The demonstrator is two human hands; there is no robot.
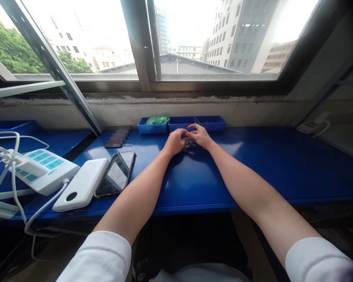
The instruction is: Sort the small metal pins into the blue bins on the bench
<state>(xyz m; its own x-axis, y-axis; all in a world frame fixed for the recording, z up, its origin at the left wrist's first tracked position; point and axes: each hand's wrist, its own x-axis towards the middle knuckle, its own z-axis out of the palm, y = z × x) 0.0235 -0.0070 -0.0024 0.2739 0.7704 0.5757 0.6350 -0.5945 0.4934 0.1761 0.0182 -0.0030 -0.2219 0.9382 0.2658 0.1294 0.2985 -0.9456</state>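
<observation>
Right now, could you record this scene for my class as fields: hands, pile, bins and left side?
hands: left hand and right hand close together; whether they grip anything is unclear
pile: thin metal pieces beneath the hands, on the blue table
bins: three blue bins in a row; the left one holds crumpled green material
left side: phone, white power bank, power strip

The left hand (175, 142) and right hand (202, 137) meet at the fingertips above a small pile of nails (189, 146) on the blue surface (267, 168); whether they pinch anything is unclear. Behind stand three bins (153, 129). Leftward lie a phone (117, 173), power bank (84, 180) and power strip (54, 182).
</observation>
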